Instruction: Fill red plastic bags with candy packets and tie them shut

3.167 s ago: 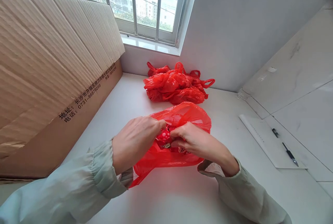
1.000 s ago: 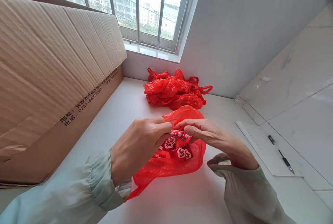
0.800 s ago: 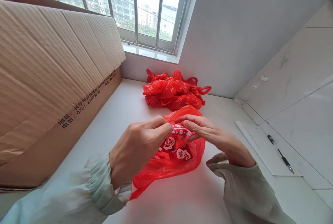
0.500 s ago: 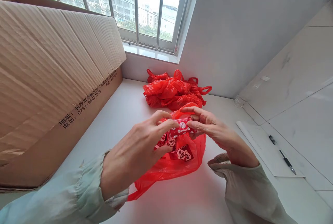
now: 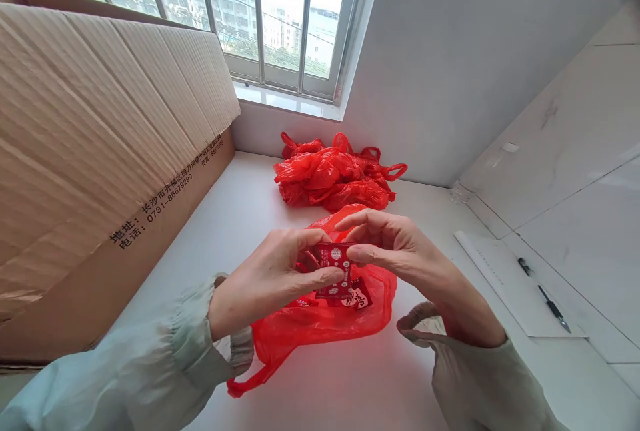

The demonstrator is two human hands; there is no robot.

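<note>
A small dark red candy packet (image 5: pixel 334 272) with white round prints is held up over an open red plastic bag (image 5: pixel 345 331). My left hand (image 5: pixel 280 267) pinches it from the left, thumb across its front, with more red wrapping showing behind the thumb. At the packet's upper right corner, my right hand (image 5: pixel 395 244) has its thumb and fingertips closed on the edge; its index finger is raised and bent. Another packet (image 5: pixel 361 294) with large characters on a white patch lies in the bag, partly covered by the held one. My hands hide other bag contents.
Bunched red plastic bags (image 5: pixel 335 174) lie against the wall behind. A large cardboard box (image 5: pixel 110 171) takes up the left side. On the right are a sheet of paper (image 5: pixel 505 291) and a black pen (image 5: pixel 553 307) with its cap (image 5: pixel 524 265). A barred window is above.
My left hand has closed from a spread pose onto a packet. The bright red packet previously in my right hand no longer shows its front; a darker square one is now between both hands.
</note>
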